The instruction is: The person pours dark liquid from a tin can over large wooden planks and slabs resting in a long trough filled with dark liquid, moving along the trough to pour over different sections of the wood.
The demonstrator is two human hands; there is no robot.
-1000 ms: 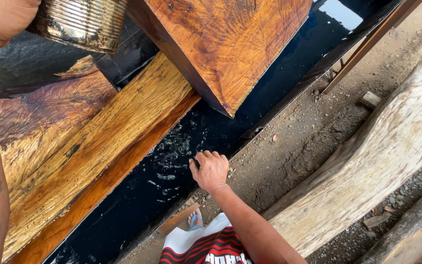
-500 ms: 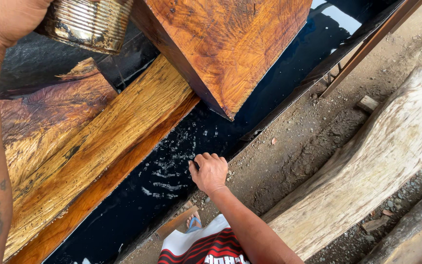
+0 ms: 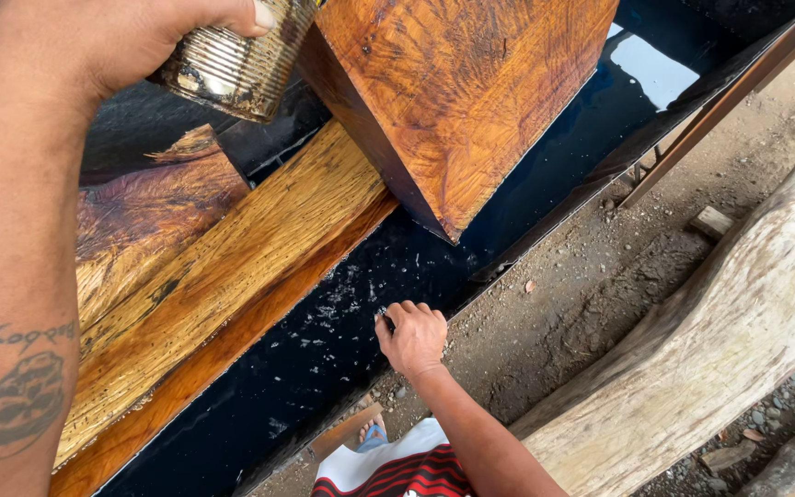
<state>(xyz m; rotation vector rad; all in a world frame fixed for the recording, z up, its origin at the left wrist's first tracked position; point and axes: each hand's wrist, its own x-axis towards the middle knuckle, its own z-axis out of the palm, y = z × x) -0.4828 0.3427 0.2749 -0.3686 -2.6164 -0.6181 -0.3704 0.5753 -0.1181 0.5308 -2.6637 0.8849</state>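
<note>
Left hand (image 3: 112,37) grips ribbed, stained metal can (image 3: 232,64) above wet orange wooden slabs (image 3: 232,267). Right hand (image 3: 413,338) closed, fingers curled on black liquid-filled trough (image 3: 545,216).

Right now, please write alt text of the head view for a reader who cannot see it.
The left hand holds a dented metal can tilted above wet, glossy wood slabs lying in a long trough of black liquid. The right hand rests at the trough's near edge, at the liquid. To the right are bare dirt ground and a pale rough log.
</note>
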